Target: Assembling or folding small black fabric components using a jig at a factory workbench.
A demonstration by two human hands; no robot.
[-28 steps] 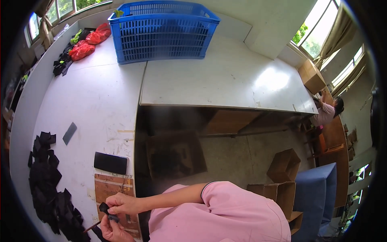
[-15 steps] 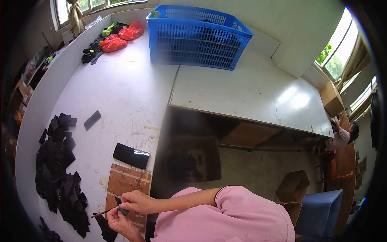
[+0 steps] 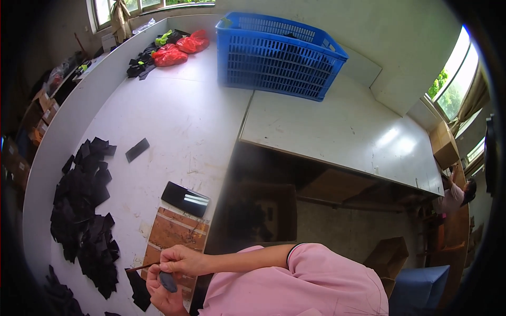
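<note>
At the near edge of the white table, my two hands meet over a brown board (image 3: pixel 176 229). My left hand (image 3: pixel 164 299) is closed on a small dark grey piece (image 3: pixel 167 282) that looks like soft fabric with a rounded end. Just above it, my right hand (image 3: pixel 182 260) is pinched at the piece's upper end. A thin brown stick (image 3: pixel 141 267) juts out leftward from my right fingertips; its other end is hidden in the fingers. Beside my left hand lies a black fabric strip (image 3: pixel 138 290).
Black fabric pieces (image 3: pixel 84 210) are heaped along the left. A dark phone (image 3: pixel 185 199) lies beyond the board, a single dark strip (image 3: pixel 137 150) farther off. A blue crate (image 3: pixel 279 60) and red bags (image 3: pixel 170 55) stand at the back. Far right, another person (image 3: pixel 454 197) sits.
The view has shifted, so the table appears farther right. Between my hands the grey piece has turned, its rounded end now hanging lower. The stick lies flatter.
</note>
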